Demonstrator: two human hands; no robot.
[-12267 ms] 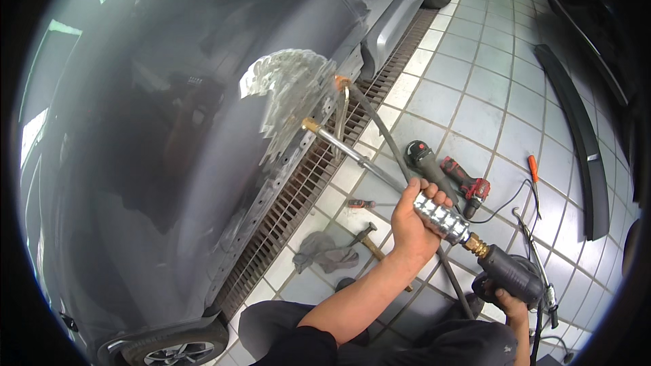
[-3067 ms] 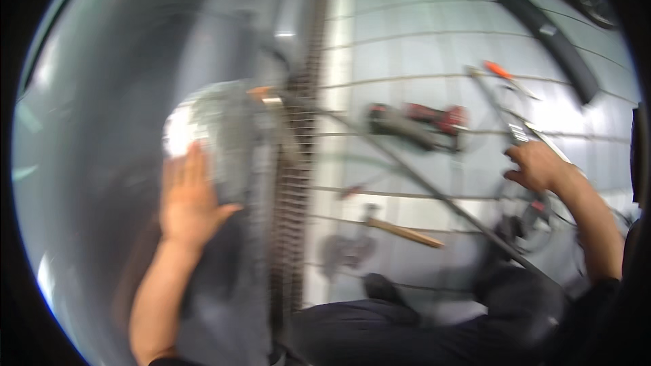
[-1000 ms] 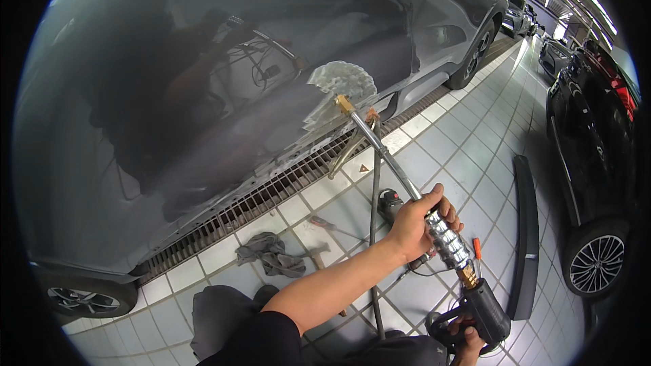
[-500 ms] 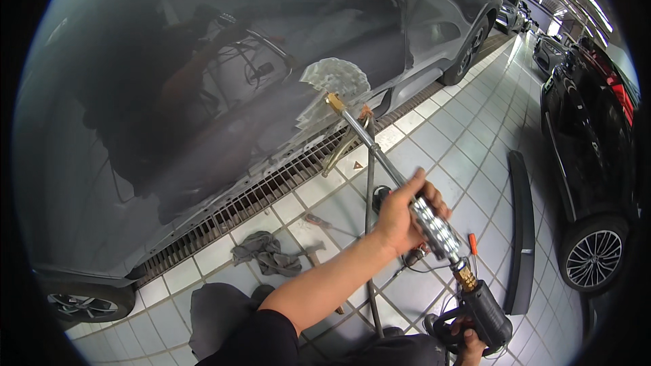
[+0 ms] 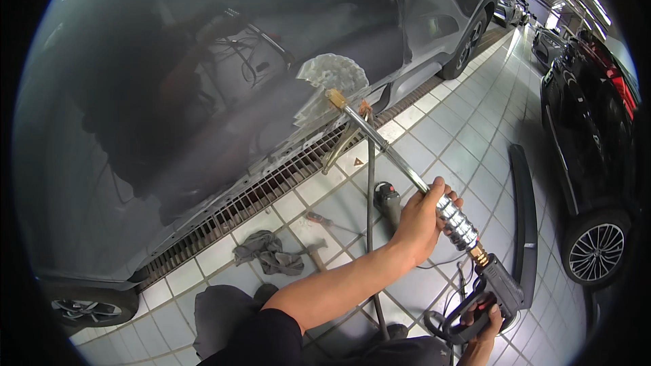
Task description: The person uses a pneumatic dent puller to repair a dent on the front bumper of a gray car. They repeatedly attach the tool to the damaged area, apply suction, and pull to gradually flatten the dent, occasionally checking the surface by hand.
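Observation:
A dent-puller gun (image 5: 413,171) with a long steel shaft reaches from my hands up to a grey car door (image 5: 224,122). Its brass tip (image 5: 335,99) meets the bare, sanded metal patch (image 5: 339,71) low on that door. My left hand (image 5: 422,220) is wrapped around the front end of the ribbed chrome sliding weight (image 5: 457,224). Behind the weight, a brass fitting (image 5: 480,255) joins the shaft to a black pistol grip (image 5: 505,286). My right hand (image 5: 487,325) grips this handle from below; some of its fingers are hidden.
A clamp (image 5: 365,110) hangs at the sill, with a dark cable (image 5: 370,230) crossing the tiles. A grey cloth (image 5: 268,252), a screwdriver (image 5: 320,219) and a power tool (image 5: 388,202) lie on the floor. To the right are a long black trim piece (image 5: 523,224) and a black car (image 5: 583,129).
The grip end of the gun has swung up and right, while the tip stays at the patch. My left hand and the sliding weight have moved back toward the grip, closing the gap behind the weight.

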